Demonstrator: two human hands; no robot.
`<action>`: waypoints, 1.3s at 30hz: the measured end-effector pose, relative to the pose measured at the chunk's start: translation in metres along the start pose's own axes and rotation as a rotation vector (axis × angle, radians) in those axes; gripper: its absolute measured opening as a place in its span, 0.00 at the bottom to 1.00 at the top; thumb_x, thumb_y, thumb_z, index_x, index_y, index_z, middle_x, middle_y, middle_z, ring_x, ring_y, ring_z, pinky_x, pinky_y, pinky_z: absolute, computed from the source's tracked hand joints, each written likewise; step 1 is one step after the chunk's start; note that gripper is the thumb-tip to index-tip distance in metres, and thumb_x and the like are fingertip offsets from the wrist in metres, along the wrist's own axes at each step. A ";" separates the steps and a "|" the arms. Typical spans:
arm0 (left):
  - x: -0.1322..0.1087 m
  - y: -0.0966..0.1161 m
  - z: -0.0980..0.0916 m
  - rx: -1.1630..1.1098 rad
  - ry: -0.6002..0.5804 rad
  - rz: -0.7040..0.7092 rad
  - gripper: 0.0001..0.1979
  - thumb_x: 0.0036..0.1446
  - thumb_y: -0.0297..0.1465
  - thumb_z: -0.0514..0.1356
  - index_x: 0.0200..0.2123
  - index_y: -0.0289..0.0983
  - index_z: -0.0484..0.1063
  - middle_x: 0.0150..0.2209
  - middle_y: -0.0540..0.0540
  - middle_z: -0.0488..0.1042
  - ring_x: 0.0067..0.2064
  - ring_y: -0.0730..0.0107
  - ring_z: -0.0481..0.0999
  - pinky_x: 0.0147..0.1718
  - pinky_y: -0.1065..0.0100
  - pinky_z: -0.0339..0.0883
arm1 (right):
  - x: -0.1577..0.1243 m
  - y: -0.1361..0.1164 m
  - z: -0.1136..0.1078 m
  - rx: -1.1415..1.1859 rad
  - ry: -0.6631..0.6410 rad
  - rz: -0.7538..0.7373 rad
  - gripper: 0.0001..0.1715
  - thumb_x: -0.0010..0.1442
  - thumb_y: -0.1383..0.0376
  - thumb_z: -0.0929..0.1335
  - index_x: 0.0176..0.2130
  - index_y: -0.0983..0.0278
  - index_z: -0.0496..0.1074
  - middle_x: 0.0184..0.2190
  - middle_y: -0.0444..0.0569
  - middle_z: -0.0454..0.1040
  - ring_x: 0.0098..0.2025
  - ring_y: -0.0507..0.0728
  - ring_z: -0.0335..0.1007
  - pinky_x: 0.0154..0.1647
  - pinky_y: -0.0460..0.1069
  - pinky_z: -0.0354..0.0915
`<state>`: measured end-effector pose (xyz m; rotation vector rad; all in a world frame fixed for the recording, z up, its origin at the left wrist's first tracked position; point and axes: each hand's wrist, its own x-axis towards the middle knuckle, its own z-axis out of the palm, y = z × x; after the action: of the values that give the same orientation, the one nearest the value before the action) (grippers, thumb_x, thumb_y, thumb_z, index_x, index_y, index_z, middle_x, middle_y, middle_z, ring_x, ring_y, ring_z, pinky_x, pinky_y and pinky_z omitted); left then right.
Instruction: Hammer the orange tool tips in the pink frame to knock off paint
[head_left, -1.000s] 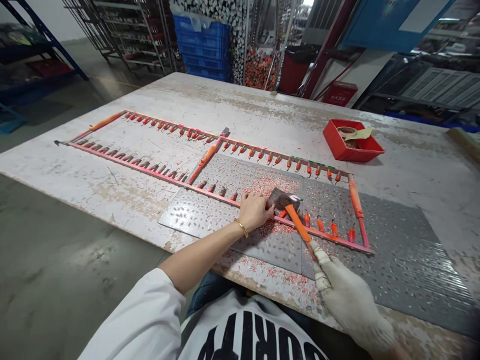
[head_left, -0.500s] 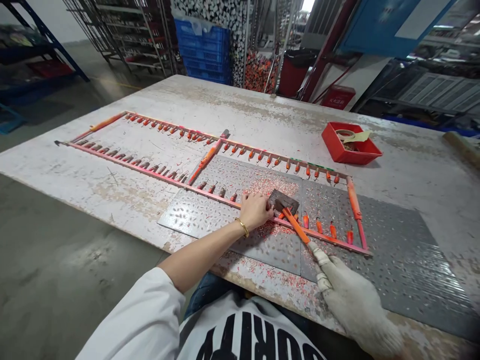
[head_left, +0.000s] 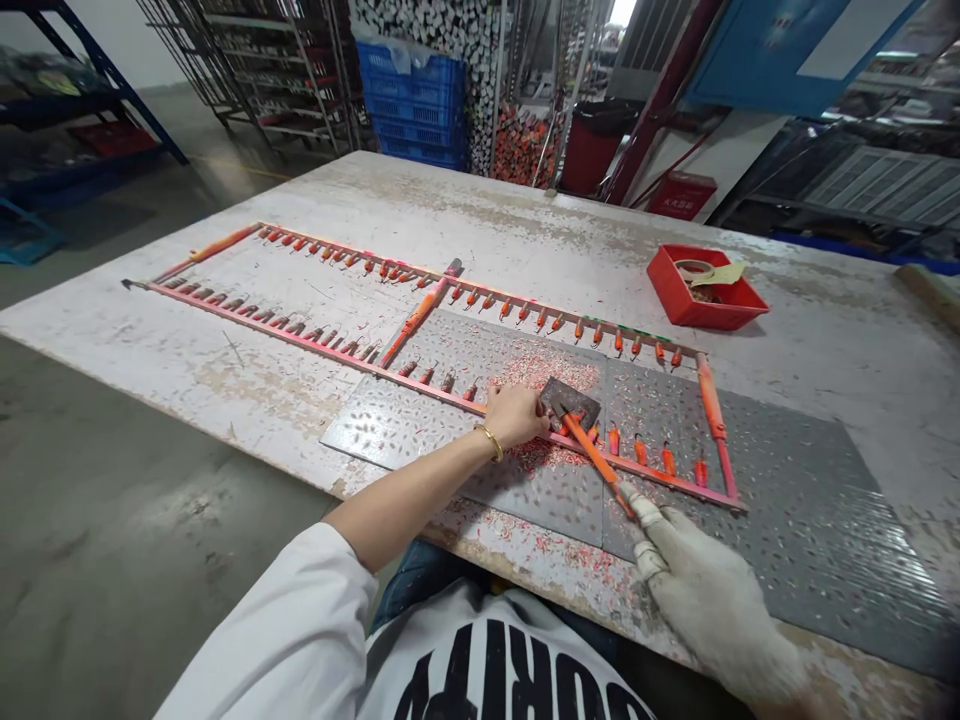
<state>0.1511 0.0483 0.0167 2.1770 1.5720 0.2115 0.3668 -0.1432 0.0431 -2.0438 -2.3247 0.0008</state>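
A long rectangular rack (head_left: 315,350) of pink-coated metal bars lies flat on the table, with a row of small orange-tipped parts (head_left: 615,440) along each long bar. My bare left hand (head_left: 514,415), wearing a gold bangle (head_left: 489,441), grips the near bar. My right hand (head_left: 712,600), in a taped white work glove, holds an orange-handled scraper (head_left: 592,452). Its dark metal blade (head_left: 570,403) sits on the bar beside my left hand. Pink and red flakes (head_left: 536,372) lie around the blade.
A perforated grey metal sheet (head_left: 787,510) lies under the rack on the scarred white table (head_left: 225,385). A red tray (head_left: 701,315) holding a tape roll stands at the right back. Blue crates (head_left: 412,100) and shelving stand beyond the table edge.
The view has shifted slightly. My left hand has moved a little up the bar, and the scraper stays against the bar, with its handle angle changed slightly.
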 end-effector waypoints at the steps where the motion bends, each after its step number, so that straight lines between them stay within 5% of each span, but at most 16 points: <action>1: 0.001 0.000 -0.001 -0.001 -0.007 0.001 0.07 0.54 0.34 0.63 0.26 0.40 0.80 0.29 0.44 0.80 0.43 0.56 0.78 0.51 0.55 0.62 | -0.002 0.002 -0.003 0.022 0.036 0.016 0.30 0.68 0.66 0.59 0.64 0.58 0.71 0.46 0.49 0.82 0.35 0.57 0.80 0.33 0.51 0.74; 6: 0.003 0.001 -0.004 0.010 -0.066 0.000 0.09 0.54 0.36 0.64 0.24 0.40 0.80 0.30 0.44 0.80 0.44 0.55 0.78 0.52 0.55 0.62 | -0.009 0.006 -0.016 0.102 0.183 0.103 0.31 0.67 0.62 0.62 0.67 0.56 0.68 0.50 0.50 0.81 0.38 0.58 0.81 0.33 0.49 0.73; 10: 0.003 0.001 -0.004 0.005 -0.048 0.010 0.10 0.55 0.36 0.64 0.24 0.40 0.80 0.29 0.44 0.80 0.42 0.57 0.78 0.52 0.55 0.62 | -0.001 0.000 -0.002 0.097 0.004 0.089 0.32 0.66 0.67 0.60 0.67 0.57 0.68 0.44 0.48 0.82 0.35 0.57 0.81 0.31 0.49 0.73; 15: 0.003 0.000 -0.002 -0.011 -0.029 0.002 0.10 0.54 0.36 0.64 0.24 0.39 0.79 0.27 0.44 0.79 0.40 0.58 0.78 0.52 0.55 0.62 | 0.001 0.004 -0.003 0.184 0.130 0.053 0.28 0.68 0.65 0.60 0.63 0.61 0.72 0.53 0.50 0.80 0.51 0.58 0.80 0.47 0.49 0.75; 19: 0.002 -0.001 -0.001 -0.026 -0.024 0.016 0.11 0.55 0.37 0.64 0.24 0.40 0.80 0.27 0.45 0.80 0.40 0.58 0.78 0.54 0.53 0.61 | -0.005 0.008 -0.010 0.163 0.227 0.085 0.31 0.67 0.61 0.63 0.67 0.59 0.68 0.52 0.50 0.81 0.45 0.59 0.82 0.38 0.48 0.75; 22: 0.001 -0.002 -0.001 -0.016 -0.026 0.015 0.10 0.56 0.37 0.64 0.26 0.41 0.81 0.28 0.45 0.80 0.41 0.58 0.78 0.54 0.53 0.62 | -0.001 0.005 0.000 0.155 0.129 0.083 0.31 0.67 0.63 0.62 0.67 0.56 0.68 0.50 0.49 0.81 0.43 0.59 0.82 0.38 0.49 0.75; 25: 0.001 -0.002 0.000 -0.008 -0.006 0.009 0.10 0.56 0.38 0.64 0.26 0.41 0.81 0.28 0.44 0.80 0.41 0.57 0.79 0.53 0.54 0.62 | 0.007 0.002 0.012 0.196 0.014 0.056 0.30 0.68 0.66 0.59 0.65 0.57 0.70 0.52 0.49 0.81 0.48 0.58 0.81 0.45 0.51 0.76; 29: 0.000 -0.003 0.003 -0.010 0.020 0.030 0.11 0.57 0.39 0.64 0.26 0.40 0.81 0.29 0.44 0.80 0.41 0.57 0.79 0.51 0.55 0.63 | 0.007 0.007 0.008 0.284 0.122 0.042 0.27 0.69 0.64 0.61 0.64 0.59 0.71 0.57 0.50 0.78 0.57 0.58 0.77 0.57 0.51 0.72; 33: -0.001 -0.004 0.003 -0.020 0.034 0.049 0.13 0.59 0.40 0.62 0.27 0.41 0.82 0.31 0.43 0.81 0.43 0.57 0.79 0.51 0.55 0.63 | -0.004 0.009 -0.005 0.205 0.198 0.087 0.29 0.68 0.60 0.62 0.66 0.59 0.69 0.55 0.51 0.80 0.50 0.60 0.80 0.43 0.49 0.76; 39: -0.004 -0.002 0.002 -0.004 0.059 0.037 0.12 0.58 0.38 0.62 0.27 0.40 0.82 0.30 0.43 0.81 0.42 0.55 0.78 0.49 0.55 0.63 | -0.003 0.001 0.008 0.147 -0.005 0.084 0.28 0.69 0.65 0.58 0.63 0.57 0.72 0.48 0.48 0.82 0.38 0.57 0.82 0.36 0.49 0.75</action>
<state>0.1488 0.0444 0.0141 2.2177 1.5617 0.2920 0.3683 -0.1457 0.0354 -2.0684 -2.1684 0.1749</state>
